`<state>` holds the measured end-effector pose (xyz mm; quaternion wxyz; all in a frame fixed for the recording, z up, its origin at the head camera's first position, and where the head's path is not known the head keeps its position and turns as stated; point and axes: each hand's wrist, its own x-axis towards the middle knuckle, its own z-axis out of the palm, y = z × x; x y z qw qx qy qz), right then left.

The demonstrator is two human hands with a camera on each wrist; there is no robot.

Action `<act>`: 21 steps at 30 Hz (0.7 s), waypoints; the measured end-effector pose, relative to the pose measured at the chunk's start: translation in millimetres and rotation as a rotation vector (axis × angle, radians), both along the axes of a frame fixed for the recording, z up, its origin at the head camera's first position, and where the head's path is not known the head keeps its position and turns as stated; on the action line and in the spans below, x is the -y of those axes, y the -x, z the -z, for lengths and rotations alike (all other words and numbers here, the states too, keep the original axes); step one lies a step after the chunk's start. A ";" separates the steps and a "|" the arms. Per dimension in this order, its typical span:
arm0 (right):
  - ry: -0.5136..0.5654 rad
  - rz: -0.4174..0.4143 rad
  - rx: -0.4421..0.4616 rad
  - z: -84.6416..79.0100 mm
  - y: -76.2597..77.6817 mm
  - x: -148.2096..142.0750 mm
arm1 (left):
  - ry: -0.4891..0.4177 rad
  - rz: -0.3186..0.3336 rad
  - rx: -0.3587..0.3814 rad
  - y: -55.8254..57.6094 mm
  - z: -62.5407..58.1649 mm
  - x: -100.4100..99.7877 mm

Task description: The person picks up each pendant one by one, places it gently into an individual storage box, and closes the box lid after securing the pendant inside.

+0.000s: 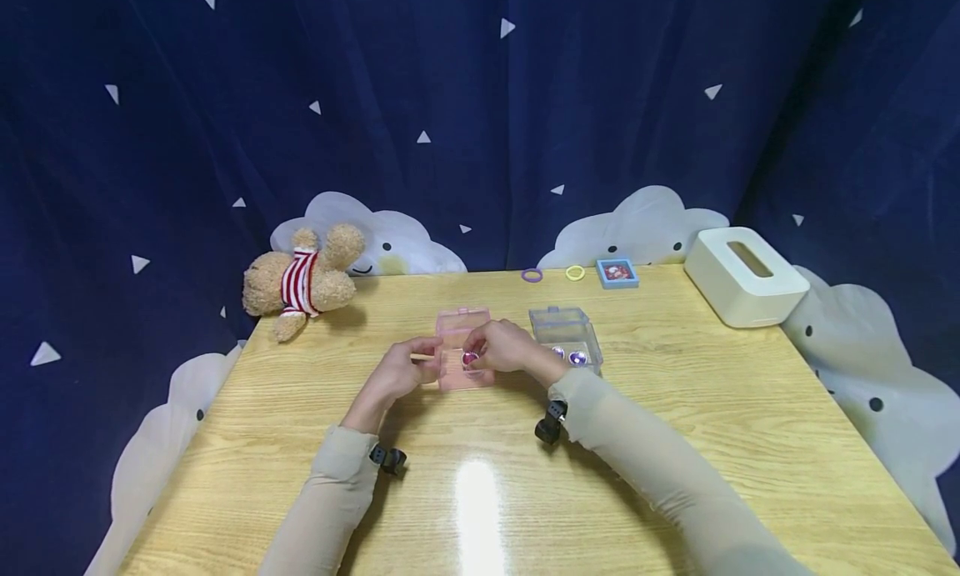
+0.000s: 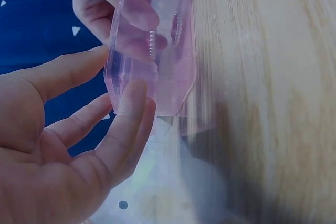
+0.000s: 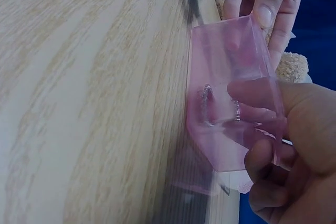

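Note:
A pink transparent box (image 1: 467,382) stands with its lid raised on the wooden table. My right hand (image 1: 504,347) reaches into it, and its fingertips pinch a round red gem (image 1: 469,358) with a silver beaded rim. In the left wrist view that beaded edge (image 2: 152,44) shows through the pink wall, with another beaded row (image 2: 177,27) nearer the base. My left hand (image 1: 401,369) is at the box's left side, its fingers fairly straight and touching the outer wall, thumb at the rim. Just right of the pink box, a bluish clear box (image 1: 592,347) stands with its lid up, holding purple gems (image 1: 577,358).
Along the back edge lie a purple ring (image 1: 532,275), a yellow ring (image 1: 575,272) and a small blue-framed picture (image 1: 617,273). A white tissue box (image 1: 745,277) stands at the back right. A teddy bear (image 1: 300,282) in a striped shirt lies back left.

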<state>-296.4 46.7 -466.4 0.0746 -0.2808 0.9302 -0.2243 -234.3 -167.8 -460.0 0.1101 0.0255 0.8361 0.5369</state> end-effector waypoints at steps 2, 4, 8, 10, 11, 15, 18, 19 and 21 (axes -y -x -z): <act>-0.015 0.001 -0.015 1.1 0.0 0.7 | -0.001 0.002 -0.001 -0.2 -0.1 -0.1; -0.021 0.004 -0.022 1.9 0.0 0.9 | -0.001 0.003 -0.003 -0.4 -0.2 -0.2; -0.020 0.005 -0.035 2.8 0.2 1.1 | 0.001 0.001 -0.004 -0.5 0.2 -0.5; -0.019 0.003 -0.034 2.6 0.1 0.8 | -0.001 -0.002 -0.001 -0.4 0.3 -0.7; -0.017 0.001 -0.034 2.4 0.1 0.6 | -0.002 0.000 -0.003 -0.4 0.6 -0.7; -0.003 -0.010 -0.030 1.9 -0.3 -0.2 | -0.012 -0.009 0.008 -0.4 0.8 -1.3; 0.018 -0.019 -0.024 1.9 -0.4 -1.2 | -0.020 -0.012 0.017 -0.3 0.2 -1.2; 0.024 -0.023 -0.022 1.8 -0.3 -1.6 | -0.021 -0.012 0.016 -0.3 0.0 -1.2; 0.044 -0.030 -0.017 1.1 0.1 -2.6 | -0.023 -0.013 0.013 -0.3 -0.5 -1.1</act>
